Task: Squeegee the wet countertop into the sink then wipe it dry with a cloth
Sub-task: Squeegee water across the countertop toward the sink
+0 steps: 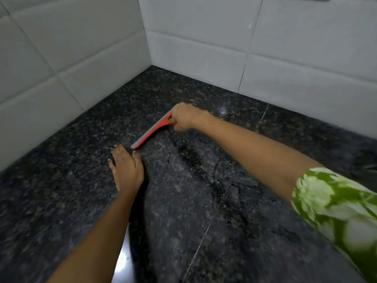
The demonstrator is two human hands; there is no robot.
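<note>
My right hand [184,117] is closed around the handle of the one squeegee [152,130], fingers curled tight with the handle hidden inside the fist. My left hand [126,167] holds nothing: it lies flat and open, palm down, on the countertop [61,190], its fingertips just beside the near end of the blade. Count: one squeegee, two hands, one countertop, two tiled walls. The squeegee has a red-orange frame with a grey rubber strip along its far edge; the blade is long and straight, set down on the stone, running diagonally from my right fist down toward my left fingertips. It sits toward the back corner of the countertop, nearer the left wall [67,58] than the rear wall [265,58]. The countertop is dark speckled granite with wet streaks and film showing across the middle, in front of the blade. Bare stone lies open between blade and both walls, and a wider stretch extends toward the near and right edges. A green-and-white patterned sleeve [334,205] covers my right upper arm.
</note>
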